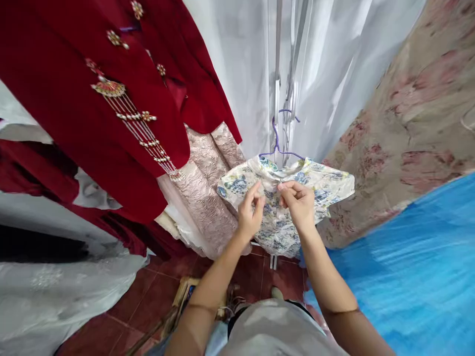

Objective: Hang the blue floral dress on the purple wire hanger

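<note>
Right hand (302, 205) and left hand (250, 212) at the front of a hanging floral garment (237, 184).
The right hand's thumb and fingers pinched the neck edge near its middle; the left hand was curled just beside it, and whether it gripped cloth could not be told. A light fingertip pinch probably suited this edge best, with the other hand steadying the cloth so that the neckline neither puckered nor dragged its support askew. The garment hung from a purple hanger (276, 138), whose sloping arms ran inside the neckline, before metal uprights (277, 59) and white drapery (237, 74). Farther out, a pink textured garment (208, 212) and red garments (59, 74) hung to the left, rose-patterned cloth (426, 143) and blue fabric (415, 267) to the right.
</note>
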{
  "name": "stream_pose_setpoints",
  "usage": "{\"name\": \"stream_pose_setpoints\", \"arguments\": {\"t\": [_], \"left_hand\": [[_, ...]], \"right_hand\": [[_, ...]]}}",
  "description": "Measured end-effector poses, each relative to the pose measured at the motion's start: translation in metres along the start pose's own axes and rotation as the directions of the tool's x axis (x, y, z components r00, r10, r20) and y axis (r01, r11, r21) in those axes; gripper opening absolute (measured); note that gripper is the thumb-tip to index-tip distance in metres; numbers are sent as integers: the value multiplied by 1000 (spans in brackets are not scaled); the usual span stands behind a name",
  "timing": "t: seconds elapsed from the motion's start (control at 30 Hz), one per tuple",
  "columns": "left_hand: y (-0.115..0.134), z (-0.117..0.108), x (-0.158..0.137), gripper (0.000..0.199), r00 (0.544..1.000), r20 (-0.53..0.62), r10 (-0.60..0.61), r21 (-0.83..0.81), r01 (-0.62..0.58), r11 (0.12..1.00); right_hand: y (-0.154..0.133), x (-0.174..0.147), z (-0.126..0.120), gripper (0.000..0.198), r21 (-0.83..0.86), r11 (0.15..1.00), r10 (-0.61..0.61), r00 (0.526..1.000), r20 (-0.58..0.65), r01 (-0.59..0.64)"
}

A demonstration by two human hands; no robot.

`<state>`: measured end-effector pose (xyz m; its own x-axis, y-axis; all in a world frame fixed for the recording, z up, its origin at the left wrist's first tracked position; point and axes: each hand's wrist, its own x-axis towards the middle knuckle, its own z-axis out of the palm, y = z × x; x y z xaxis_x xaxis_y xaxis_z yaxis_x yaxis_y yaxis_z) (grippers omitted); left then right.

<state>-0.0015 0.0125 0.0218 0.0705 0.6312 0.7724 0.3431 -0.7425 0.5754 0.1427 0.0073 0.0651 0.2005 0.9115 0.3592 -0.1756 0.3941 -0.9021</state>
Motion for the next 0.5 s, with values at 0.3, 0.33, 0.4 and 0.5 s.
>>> {"name": "stream_pose_setpoints", "arguments": {"t": [0.3,0.33,0.4,0.5], "left_hand": [[17,-1,87,17,957,152,249,105,-266,958],[18,-2,88,16,964,104,246,79,-254,964],[14,-10,96,18,980,-2,201,6,-201,980],[-7,-38,117,22,981,-177,76,-137,-101,985]], "right_hand": [[26,8,2,37,-122,989,-91,992,-86,81],[34,7,3,37,-140,988,-85,991,-100,70],[50,0,5,38,-175,984,-32,995,-99,14],[74,-22,3,37,-219,971,81,994,-70,-95]]}}
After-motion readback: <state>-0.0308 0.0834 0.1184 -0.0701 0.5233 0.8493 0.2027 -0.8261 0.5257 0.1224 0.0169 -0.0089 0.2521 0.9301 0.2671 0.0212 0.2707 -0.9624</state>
